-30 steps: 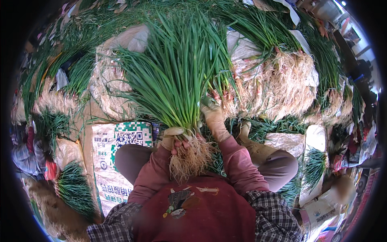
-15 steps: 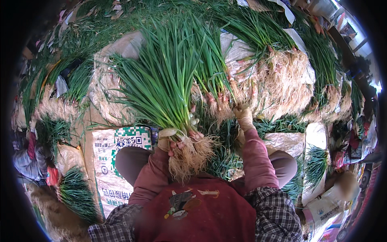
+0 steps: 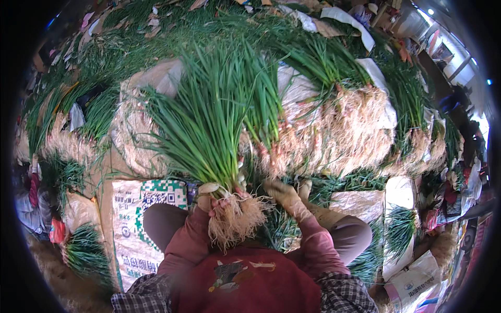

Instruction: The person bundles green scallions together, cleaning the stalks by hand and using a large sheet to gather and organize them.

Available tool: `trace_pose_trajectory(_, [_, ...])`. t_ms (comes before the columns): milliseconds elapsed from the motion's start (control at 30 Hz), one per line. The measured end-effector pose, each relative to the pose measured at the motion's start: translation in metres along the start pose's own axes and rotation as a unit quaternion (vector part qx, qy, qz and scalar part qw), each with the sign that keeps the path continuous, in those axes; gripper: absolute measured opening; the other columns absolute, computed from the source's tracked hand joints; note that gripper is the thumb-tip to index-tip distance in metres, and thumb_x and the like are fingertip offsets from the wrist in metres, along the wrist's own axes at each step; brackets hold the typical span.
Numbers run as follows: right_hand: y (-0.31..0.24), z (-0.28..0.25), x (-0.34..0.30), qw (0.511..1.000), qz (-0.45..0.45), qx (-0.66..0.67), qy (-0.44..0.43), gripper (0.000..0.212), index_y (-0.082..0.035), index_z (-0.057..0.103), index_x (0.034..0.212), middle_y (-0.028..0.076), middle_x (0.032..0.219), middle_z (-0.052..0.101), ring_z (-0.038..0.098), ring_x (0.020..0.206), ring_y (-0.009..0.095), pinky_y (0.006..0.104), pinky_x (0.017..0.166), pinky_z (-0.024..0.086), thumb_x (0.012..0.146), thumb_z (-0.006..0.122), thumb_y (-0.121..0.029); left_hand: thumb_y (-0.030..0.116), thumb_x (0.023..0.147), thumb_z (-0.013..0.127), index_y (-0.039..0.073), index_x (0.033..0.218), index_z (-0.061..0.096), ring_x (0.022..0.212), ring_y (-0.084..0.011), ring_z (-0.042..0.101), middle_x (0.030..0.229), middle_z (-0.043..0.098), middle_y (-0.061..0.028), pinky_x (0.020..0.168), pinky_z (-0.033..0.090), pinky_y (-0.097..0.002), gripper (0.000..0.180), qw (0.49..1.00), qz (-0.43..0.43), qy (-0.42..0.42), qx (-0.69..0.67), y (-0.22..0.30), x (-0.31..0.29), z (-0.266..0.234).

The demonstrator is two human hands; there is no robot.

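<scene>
My left hand (image 3: 204,197), in a pale glove, is closed round the base of a large bunch of green garlic (image 3: 211,138). Its long leaves fan out away from me, while pinkish bulbs and a tangle of pale roots (image 3: 237,219) hang toward my lap. Just right of those roots is my right hand (image 3: 283,193), also gloved and blurred by motion; its fingers are too smeared to read. Beyond it, a smaller cluster of green garlic (image 3: 269,138) lies with its roots toward me.
A big heap of rooty stalks (image 3: 349,128) rests on pale sacking at the far right. A printed white sack (image 3: 130,224) lies left of my knee. Small leafy bundles (image 3: 87,253) sit at both sides. Loose green leaves (image 3: 130,47) cover the far ground.
My right hand has come back from the far cluster, moving nearer and leftward to beside the held bunch's roots. The left hand keeps its hold. The whole view has shifted slightly.
</scene>
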State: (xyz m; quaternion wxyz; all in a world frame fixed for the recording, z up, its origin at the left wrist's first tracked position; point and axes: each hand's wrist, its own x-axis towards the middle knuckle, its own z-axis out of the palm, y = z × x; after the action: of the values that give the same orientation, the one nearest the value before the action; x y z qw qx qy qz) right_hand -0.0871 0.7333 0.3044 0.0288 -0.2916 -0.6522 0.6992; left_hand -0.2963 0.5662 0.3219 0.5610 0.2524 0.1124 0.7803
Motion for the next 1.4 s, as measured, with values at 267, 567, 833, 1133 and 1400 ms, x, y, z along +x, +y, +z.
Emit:
trace_pose_trajectory(267, [-0.081, 0.013, 0.070, 0.956, -0.034, 0.011, -0.291, 0.050, -0.009, 0.056, 0.120, 0.003, 0.112, 0.057, 0.056, 0.086, 0.011, 0.0238, 0.070, 0.044, 0.091, 0.047, -0.049, 0.035, 0.076, 0.060, -0.005, 0.105, 0.057, 0.085, -0.0263, 0.055, 0.095, 0.060, -0.0183, 0.077, 0.047, -0.0416, 0.050, 0.999, -0.042, -0.002, 0.003, -0.005, 0.017, 0.005])
trace_pose_trajectory(567, [-0.088, 0.029, 0.062, 0.977, -0.162, -0.029, -0.132, 0.021, 0.000, 0.065, 0.104, 0.009, 0.082, 0.066, 0.060, 0.071, 0.015, 0.0259, 0.068, 0.049, 0.087, 0.062, -0.012, 0.037, 0.082, 0.052, -0.005, 0.102, 0.057, 0.074, -0.0224, 0.057, 0.091, 0.060, -0.0184, 0.068, 0.052, -0.0342, 0.047, 0.966, -0.185, 0.138, 0.117, -0.005, -0.017, -0.036])
trace_pose_trajectory(833, [-0.051, -0.026, 0.059, 0.819, 0.106, -0.497, 0.267, 0.009, -0.007, 0.061, 0.084, 0.008, 0.075, 0.061, 0.060, 0.065, 0.022, 0.0364, 0.057, 0.052, 0.084, 0.055, -0.014, 0.031, 0.084, 0.050, -0.006, 0.100, 0.062, 0.059, -0.0136, 0.059, 0.078, 0.066, -0.0132, 0.043, 0.045, -0.0207, 0.042, 0.959, -0.081, 0.262, 0.074, -0.003, 0.022, 0.044])
trace_pose_trajectory(1133, [-0.011, -0.034, -0.023, 0.993, 0.104, -0.033, -0.041, 0.049, -0.007, 0.045, 0.130, 0.012, 0.121, 0.056, 0.054, 0.110, 0.026, 0.0390, 0.090, 0.046, 0.087, 0.059, -0.025, 0.038, 0.092, 0.046, -0.003, 0.106, 0.060, 0.055, -0.0033, 0.057, 0.087, 0.067, -0.0131, 0.034, 0.042, -0.0150, 0.046, 0.960, -0.131, 0.233, 0.089, 0.005, 0.045, 0.070])
trace_pose_trajectory(1400, [-0.019, 0.017, -0.042, 0.819, -0.049, 0.567, 0.072, 0.031, -0.006, 0.051, 0.113, 0.009, 0.099, 0.059, 0.056, 0.074, 0.018, 0.0289, 0.057, 0.047, 0.086, 0.060, -0.020, 0.013, 0.078, 0.062, 0.007, 0.068, 0.057, 0.044, -0.0081, 0.045, 0.061, 0.060, -0.0021, 0.041, 0.037, -0.0186, 0.012, 0.939, -0.064, 0.338, -0.002, -0.036, 0.157, 0.098])
